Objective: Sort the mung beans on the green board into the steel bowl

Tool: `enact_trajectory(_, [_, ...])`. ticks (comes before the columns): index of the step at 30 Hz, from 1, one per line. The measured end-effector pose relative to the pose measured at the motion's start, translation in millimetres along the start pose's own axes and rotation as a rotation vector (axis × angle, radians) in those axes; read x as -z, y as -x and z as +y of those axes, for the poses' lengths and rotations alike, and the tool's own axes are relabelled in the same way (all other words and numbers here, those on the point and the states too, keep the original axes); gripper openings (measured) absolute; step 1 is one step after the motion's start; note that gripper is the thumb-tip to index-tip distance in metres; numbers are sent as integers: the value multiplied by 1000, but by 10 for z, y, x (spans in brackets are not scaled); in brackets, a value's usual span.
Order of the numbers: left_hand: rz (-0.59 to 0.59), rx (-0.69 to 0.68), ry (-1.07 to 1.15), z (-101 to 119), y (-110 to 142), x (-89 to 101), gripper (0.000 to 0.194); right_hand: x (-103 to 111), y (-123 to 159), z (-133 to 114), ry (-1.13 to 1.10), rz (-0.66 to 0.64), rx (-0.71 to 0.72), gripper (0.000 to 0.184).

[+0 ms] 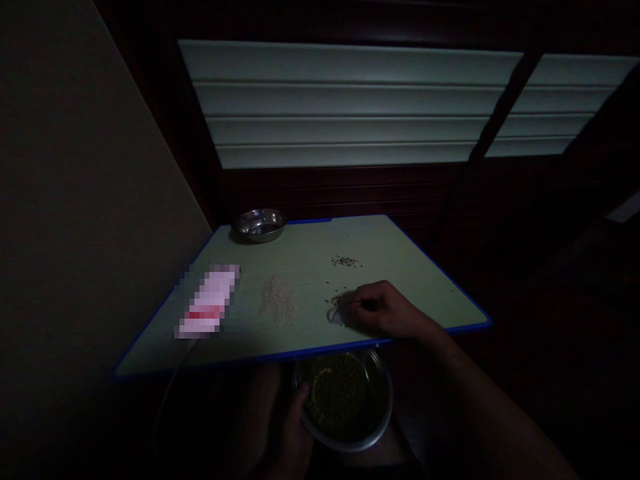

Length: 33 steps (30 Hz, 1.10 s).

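Note:
My left hand grips the left rim of a metal bowl, its thumb over the edge. The bowl sits below the table's front edge and holds many small green beans. Above the tabletop, my right hand is closed, fingertips together. A small pale, clear-looking piece shows at those fingertips; its kind is too dim to tell. Small dark grains are scattered beside the fingers. Farther back lies another loose cluster of dark grains. To the left of the right hand is a pile of pale grains.
The light table has a blue edge. A shallow steel bowl stands at its back left corner. A phone-like bright screen, pixelated, lies at the left with a cable running down. Behind is a slatted panel.

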State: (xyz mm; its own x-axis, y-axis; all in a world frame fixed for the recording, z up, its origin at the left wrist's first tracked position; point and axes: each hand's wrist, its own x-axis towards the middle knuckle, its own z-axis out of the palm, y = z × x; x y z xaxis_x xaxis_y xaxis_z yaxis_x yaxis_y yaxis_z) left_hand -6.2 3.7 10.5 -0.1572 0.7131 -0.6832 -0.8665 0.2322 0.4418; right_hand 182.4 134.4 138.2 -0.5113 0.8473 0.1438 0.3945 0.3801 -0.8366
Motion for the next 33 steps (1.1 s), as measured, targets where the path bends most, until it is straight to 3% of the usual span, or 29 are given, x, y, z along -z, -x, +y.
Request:
enact_trajectory(5, [-75,26,-78,-104,-143,186,42,-11,23,-9,-5,-57,-33,19])
enact_trajectory(8, [-79,7,-102,-142,-173,250,44,-11,55,-46,2,-96,-41,17])
enact_trajectory(20, [-100,54,-76,-140,-165,216,47,-13,187,-144,-30,-166,-71,15])
enact_trajectory(26, [-258,82,-60,-173,-304,404,57,-2,210,-155,-74,-207,-78,18])
enact_trajectory(29, [-300,55,-65,-215,-359,444,57,6,177,-125,-97,-118,-96,17])
enact_trajectory(33, [-271,33,-68,-267,-389,440,54,10,66,-63,-8,153,-121,18])
